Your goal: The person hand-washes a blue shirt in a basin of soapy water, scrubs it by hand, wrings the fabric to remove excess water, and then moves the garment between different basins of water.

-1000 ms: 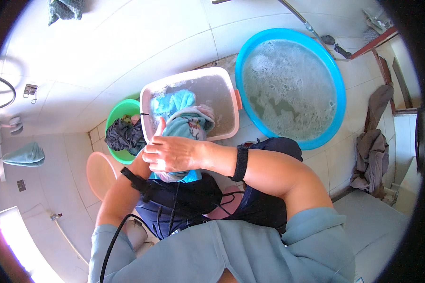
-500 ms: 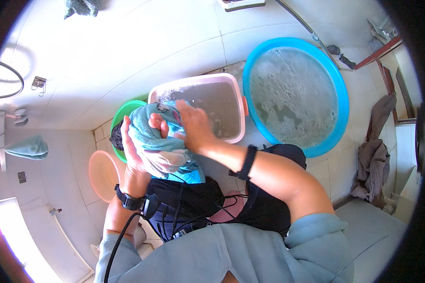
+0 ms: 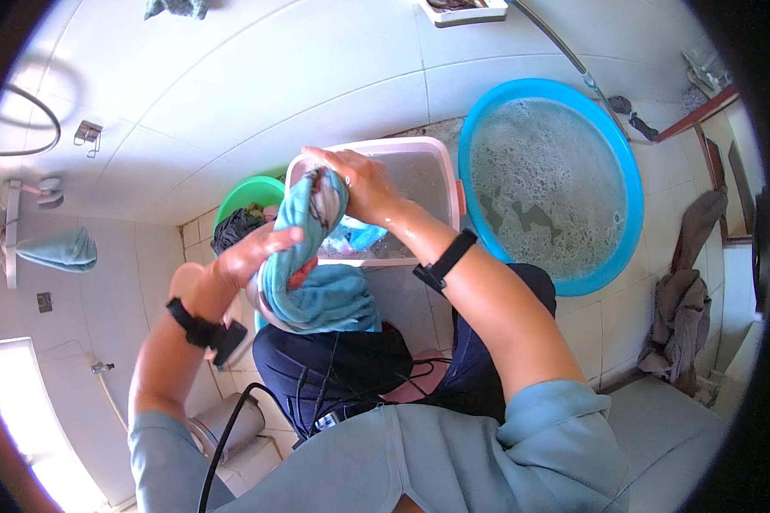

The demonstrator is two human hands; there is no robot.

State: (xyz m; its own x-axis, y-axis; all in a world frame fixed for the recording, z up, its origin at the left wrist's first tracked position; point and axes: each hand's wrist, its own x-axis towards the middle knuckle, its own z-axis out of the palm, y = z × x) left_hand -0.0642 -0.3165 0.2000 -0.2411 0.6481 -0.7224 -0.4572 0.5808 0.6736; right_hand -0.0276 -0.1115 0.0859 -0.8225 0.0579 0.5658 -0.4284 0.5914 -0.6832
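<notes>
A light-blue towel-like cloth (image 3: 287, 256) with a whitish, pinkish part is stretched and twisted between my two hands above my knees. My left hand (image 3: 261, 255) is closed round its lower middle, thumb on top. Higher up, over the near-left rim of the pink basin (image 3: 450, 192), my right hand (image 3: 364, 184) grips the cloth's upper end. The cloth's lower fold hangs over my left thigh. Grey soapy water fills the basin, and a bright blue and white piece of fabric (image 3: 359, 239) shows in it beneath my hands.
To the right stands a big blue tub (image 3: 633, 192) of sudsy water with dark fabric in it. A green basin (image 3: 244, 190) with dark clothes is at left, near a peach-coloured bucket (image 3: 186, 278). Brown clothing (image 3: 680, 312) hangs at far right. A grey hose (image 3: 552, 38) runs down the wall.
The bunched cloth is now drawn out long and twisted, my right hand at its top. My left forearm has swung outward to the left. The fabric in the pink basin has come into sight.
</notes>
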